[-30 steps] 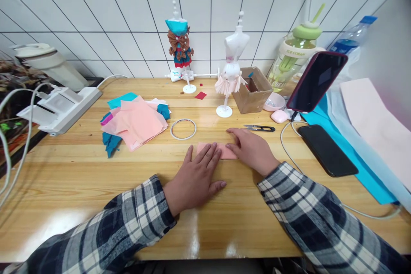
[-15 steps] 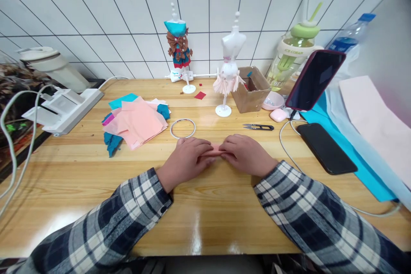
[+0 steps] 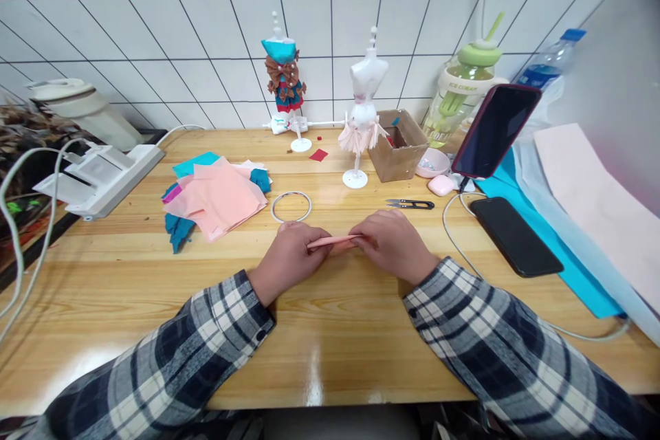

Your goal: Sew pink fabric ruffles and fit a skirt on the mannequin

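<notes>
Between my hands a narrow folded strip of peach crepe paper (image 3: 335, 240) is held just above the table. My left hand (image 3: 293, 254) pinches its left end, and my right hand (image 3: 392, 242) grips the other end; the fingertips partly cover it. A white ring (image 3: 291, 207) lies just beyond my left hand. Small black thread snips (image 3: 411, 204) rest behind my right hand. To the left is a pile of peach sheets (image 3: 221, 196) with teal and magenta pieces. A white mini dress form (image 3: 367, 79) wearing a pale pink pleated skirt (image 3: 359, 135) stands farther back.
A second dress form (image 3: 284, 79) in teal and brown stands near the tiled wall. At the right are a cardboard box (image 3: 399, 155), a pink dish (image 3: 433, 163), a propped phone (image 3: 495, 130), a flat phone (image 3: 515, 237) and large paper sheets (image 3: 592, 179). A power strip (image 3: 103, 179) sits at left.
The peach strip has been raised and tilted so its narrow folded edge shows. My left fingers have curled more tightly round its end, and the view has shifted slightly.
</notes>
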Demonstrator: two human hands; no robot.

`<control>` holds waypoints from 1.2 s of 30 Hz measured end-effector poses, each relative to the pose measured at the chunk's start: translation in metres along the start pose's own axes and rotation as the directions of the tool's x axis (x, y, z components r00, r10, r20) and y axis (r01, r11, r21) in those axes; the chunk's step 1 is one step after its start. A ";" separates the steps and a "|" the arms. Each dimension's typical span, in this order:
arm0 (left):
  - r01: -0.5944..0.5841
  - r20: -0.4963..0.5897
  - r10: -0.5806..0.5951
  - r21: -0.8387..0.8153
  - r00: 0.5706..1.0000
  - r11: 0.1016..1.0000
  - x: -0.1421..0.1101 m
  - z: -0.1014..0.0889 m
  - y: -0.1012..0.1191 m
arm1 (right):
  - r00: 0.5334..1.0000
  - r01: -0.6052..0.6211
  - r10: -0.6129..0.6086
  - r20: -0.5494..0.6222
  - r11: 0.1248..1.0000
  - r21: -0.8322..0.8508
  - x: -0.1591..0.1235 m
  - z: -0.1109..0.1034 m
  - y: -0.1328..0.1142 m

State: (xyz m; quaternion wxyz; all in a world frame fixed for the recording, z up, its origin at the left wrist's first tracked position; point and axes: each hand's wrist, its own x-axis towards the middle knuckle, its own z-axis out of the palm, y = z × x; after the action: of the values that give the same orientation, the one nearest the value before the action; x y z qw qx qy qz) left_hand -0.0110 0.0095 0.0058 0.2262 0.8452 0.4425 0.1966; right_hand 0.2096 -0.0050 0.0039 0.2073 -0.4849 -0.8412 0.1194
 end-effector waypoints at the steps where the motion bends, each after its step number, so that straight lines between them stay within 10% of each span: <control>1: 0.037 -0.032 -0.039 -0.053 0.999 0.998 0.000 0.000 0.000 | 0.999 -0.047 0.047 -0.007 0.998 0.051 0.000 0.001 0.001; 5: 0.139 -0.209 -0.273 -0.497 0.939 0.857 0.002 0.002 -0.001 | 0.927 -0.294 0.372 -0.051 0.805 0.515 0.002 0.006 0.000; 8: 0.070 -0.096 -0.234 -0.789 0.967 0.611 0.007 0.009 0.008 | 0.877 -0.292 0.480 -0.005 0.541 0.789 0.005 0.012 -0.005; 11: 0.145 0.054 -0.204 -0.872 0.978 0.467 0.015 0.019 0.021 | 0.862 -0.252 0.507 -0.017 0.456 0.853 0.006 0.018 -0.010; 17: 0.252 0.066 -0.379 -0.848 0.923 0.466 0.023 0.027 0.024 | 0.849 -0.302 0.519 0.096 0.329 0.895 0.005 0.020 -0.004; 28: 0.279 0.111 -0.299 -0.745 0.948 0.607 0.020 0.023 0.023 | 0.919 -0.246 0.389 0.066 0.434 0.867 0.003 0.012 -0.002; 36: 0.239 0.165 -0.174 -0.707 0.971 0.666 0.016 0.025 0.025 | 0.877 -0.228 0.478 -0.054 0.512 0.828 0.002 0.009 -0.001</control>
State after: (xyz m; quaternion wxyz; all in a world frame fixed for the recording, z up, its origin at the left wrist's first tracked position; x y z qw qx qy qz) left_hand 0.0273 0.0050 0.0010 0.5789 0.6399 0.4125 0.2922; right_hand 0.2037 -0.0040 -0.0036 0.4882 -0.5127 -0.5397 0.4557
